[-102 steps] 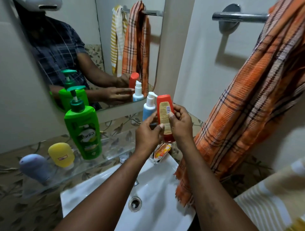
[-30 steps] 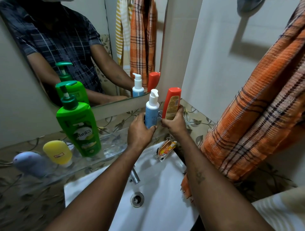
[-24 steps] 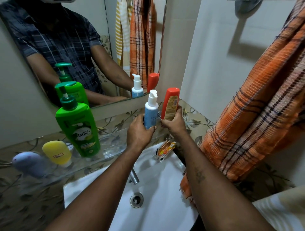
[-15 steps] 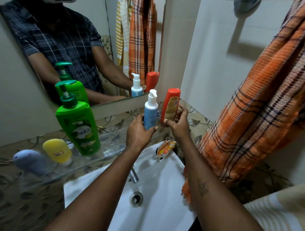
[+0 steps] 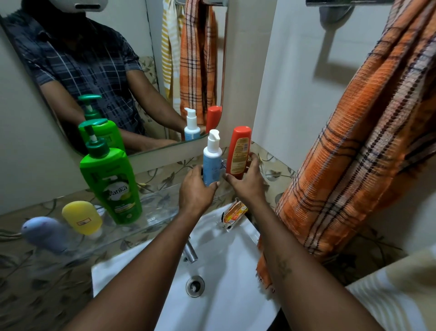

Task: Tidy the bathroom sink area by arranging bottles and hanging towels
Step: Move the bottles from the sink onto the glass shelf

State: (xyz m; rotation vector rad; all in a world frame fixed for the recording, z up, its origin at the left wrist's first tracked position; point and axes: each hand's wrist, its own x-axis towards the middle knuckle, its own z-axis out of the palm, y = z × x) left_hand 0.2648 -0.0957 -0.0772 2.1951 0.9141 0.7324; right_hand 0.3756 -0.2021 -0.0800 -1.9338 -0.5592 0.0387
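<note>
An orange-red bottle (image 5: 238, 151) stands upright at the right end of the glass shelf (image 5: 155, 208), and my right hand (image 5: 246, 180) grips its lower part. Just left of it stands a blue pump bottle (image 5: 211, 160), held low by my left hand (image 5: 195, 189). Further left on the shelf are a large green pump bottle (image 5: 109, 179), a yellow bottle (image 5: 81, 217) and a lilac bottle (image 5: 46, 232). An orange checked towel (image 5: 361, 146) hangs from the rail (image 5: 349, 2) at the right.
The white sink (image 5: 212, 271) with its tap (image 5: 190, 252) and drain lies below my arms. A small orange sachet (image 5: 234, 212) lies on the sink's back rim. A cream striped towel (image 5: 396, 290) shows at the lower right. The mirror (image 5: 118, 70) backs the shelf.
The orange-red bottle went from being held up in both hands to standing on the shelf beside the blue bottle. My left hand moved onto the blue bottle. Little has shifted in the last second.
</note>
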